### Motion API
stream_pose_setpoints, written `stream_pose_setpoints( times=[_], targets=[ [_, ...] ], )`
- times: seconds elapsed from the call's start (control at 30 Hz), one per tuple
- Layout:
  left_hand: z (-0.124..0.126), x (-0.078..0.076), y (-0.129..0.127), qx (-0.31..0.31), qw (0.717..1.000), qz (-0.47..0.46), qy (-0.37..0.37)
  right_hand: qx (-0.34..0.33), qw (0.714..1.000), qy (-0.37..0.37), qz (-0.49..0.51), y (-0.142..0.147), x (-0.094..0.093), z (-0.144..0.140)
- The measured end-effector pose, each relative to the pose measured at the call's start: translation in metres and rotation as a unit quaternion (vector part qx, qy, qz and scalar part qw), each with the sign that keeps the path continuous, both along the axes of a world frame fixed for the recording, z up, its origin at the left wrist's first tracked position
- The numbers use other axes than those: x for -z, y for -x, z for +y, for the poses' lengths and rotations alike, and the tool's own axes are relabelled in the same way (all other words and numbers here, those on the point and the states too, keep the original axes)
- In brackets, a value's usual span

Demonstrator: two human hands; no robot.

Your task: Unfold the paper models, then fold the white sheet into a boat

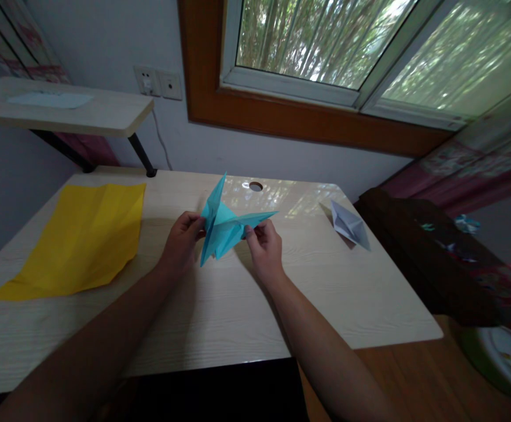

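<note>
We look down along two bare forearms that reach forward over a pale wood-grain tabletop (pixel 220 310). Our left hand (pixel 181 240) is closed in a pinch on the left side of a blue folded paper figure (pixel 224 225), thumb and fingers pressed onto its edge. Our right hand (pixel 264 249) is closed the same way on the figure's right side, fingertips gripping just below a long point that juts to the right. The paper figure is held between both hands, lifted just above the middle of the tabletop, with one sharp point standing upward and another aiming down toward us.

To the left, well apart from the hands, a creased yellow sheet of paper (pixel 79 237) lies flat on the tabletop. To the right, a small white folded paper shape (pixel 349 225) rests near the far right edge. Just beyond the blue figure is a round hole (pixel 256 186) in the tabletop. Farther back, a raised shelf (pixel 61 111) stands at the left, wall sockets (pixel 157 82) sit behind it, and a wood-framed window (pixel 325 47) shows green trees.
</note>
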State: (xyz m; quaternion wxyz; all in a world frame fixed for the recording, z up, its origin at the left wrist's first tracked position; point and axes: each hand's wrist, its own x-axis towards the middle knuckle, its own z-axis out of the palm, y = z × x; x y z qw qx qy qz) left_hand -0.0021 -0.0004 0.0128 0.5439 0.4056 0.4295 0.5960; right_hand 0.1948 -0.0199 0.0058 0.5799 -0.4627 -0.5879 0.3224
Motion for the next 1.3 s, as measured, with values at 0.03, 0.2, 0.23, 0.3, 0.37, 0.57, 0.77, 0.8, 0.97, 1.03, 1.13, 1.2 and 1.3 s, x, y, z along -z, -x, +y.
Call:
stream_pose_setpoints(
  times=[0.03,0.2,0.23,0.3,0.37,0.57,0.77,0.8,0.97,1.03,1.13,1.2,1.3],
  targets=[
    [0.000,-0.001,0.000,0.003,1.000,-0.008,0.006,0.000,1.000,-0.001,0.004,0.000,0.000,0.000],
    [-0.001,-0.005,0.001,0.023,0.998,-0.040,0.040,0.007,1.000,0.000,0.020,0.000,0.000,0.002],
    [-0.001,-0.006,0.001,0.029,0.997,-0.045,0.047,0.009,1.000,0.000,0.024,0.000,0.000,0.002],
    [-0.001,-0.007,0.001,0.039,0.996,-0.052,0.061,0.014,0.999,0.003,0.029,0.001,-0.002,0.003],
    [-0.001,-0.007,0.001,0.042,0.995,-0.055,0.065,0.020,0.999,0.012,0.032,0.001,-0.003,0.003],
    [0.000,-0.002,0.000,0.030,0.999,-0.016,0.041,0.035,0.998,0.027,0.036,-0.001,-0.003,0.006],
    [-0.001,0.003,-0.003,0.055,0.998,0.024,0.030,-0.019,0.992,0.070,0.099,0.002,0.009,0.013],
    [-0.002,0.004,-0.003,0.062,0.997,0.026,0.027,-0.029,0.991,0.077,0.110,0.003,0.011,0.013],
    [-0.002,0.008,-0.004,0.078,0.996,0.031,0.024,-0.045,0.985,0.093,0.138,0.005,0.017,0.015],
    [-0.001,0.010,-0.004,0.076,0.996,0.046,0.022,-0.043,0.985,0.105,0.131,0.004,0.018,0.015],
    [0.000,0.014,-0.003,0.061,0.994,0.093,0.006,-0.044,0.984,0.129,0.117,0.001,0.019,0.017],
    [0.000,0.015,-0.002,0.022,0.989,0.142,-0.033,-0.039,0.983,0.139,0.115,-0.002,0.022,0.018],
    [-0.001,0.013,0.002,-0.041,0.956,0.240,-0.161,0.001,0.986,0.142,0.088,-0.005,0.026,0.021]
  ],
)
